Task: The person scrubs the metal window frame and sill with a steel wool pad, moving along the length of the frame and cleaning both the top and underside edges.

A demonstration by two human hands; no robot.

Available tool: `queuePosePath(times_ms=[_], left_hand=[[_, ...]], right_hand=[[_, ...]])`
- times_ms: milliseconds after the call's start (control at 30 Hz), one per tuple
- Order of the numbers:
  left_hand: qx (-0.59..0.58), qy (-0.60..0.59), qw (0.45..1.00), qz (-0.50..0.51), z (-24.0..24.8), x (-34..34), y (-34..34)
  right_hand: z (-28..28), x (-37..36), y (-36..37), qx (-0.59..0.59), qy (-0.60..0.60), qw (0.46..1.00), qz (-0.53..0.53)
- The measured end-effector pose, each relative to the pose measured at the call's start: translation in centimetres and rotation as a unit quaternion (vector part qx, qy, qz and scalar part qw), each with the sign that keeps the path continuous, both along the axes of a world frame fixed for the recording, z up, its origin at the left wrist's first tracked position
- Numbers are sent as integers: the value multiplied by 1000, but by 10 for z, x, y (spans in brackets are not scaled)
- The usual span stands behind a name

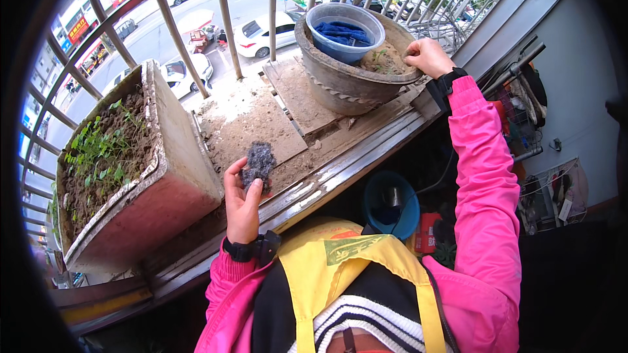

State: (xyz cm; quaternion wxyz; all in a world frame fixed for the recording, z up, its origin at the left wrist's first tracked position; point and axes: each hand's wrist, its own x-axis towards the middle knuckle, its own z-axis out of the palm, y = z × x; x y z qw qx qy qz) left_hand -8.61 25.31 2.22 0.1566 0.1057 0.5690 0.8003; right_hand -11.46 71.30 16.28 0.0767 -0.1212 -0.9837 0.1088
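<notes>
A clump of dark grey, fuzzy wool-like material is pinched between the thumb and fingers of my left hand, above the dirty ledge. My right hand is at the right rim of a big round clay-coloured pot, its fingertips pressed together over the soil. Whether anything small is between those fingertips is hidden. A clear plastic tub sits inside the pot on its left side, with dark blue cloth in it. A small green sprout stands in the soil between tub and hand.
On the left stands a large whitish planter box with soil and green seedlings. Metal railing bars line the ledge's outer side, above a street with cars. Below the ledge is a blue bucket. A wire rack hangs on the right wall.
</notes>
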Motion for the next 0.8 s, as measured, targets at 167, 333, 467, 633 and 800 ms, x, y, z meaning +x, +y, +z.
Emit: queuePosePath(times_ms=[167,333,467,633,800], left_hand=[[-1,10,1000,-15,1,-3,1],[-21,27,999,-17,2,-3,2],[-10,22,999,-38,4,-3,-1],[-11,8,999,-42,-1,0,-14],[-14,-19,999,-42,-4,2,-24]], right_hand=[[-1,5,-11,36,-8,999,-27],[-13,14,-11,-47,78,995,42],[-14,23,-15,24,64,998,-13],[-16,44,-58,-5,238,971,29],[-53,79,-146,-97,211,964,128]])
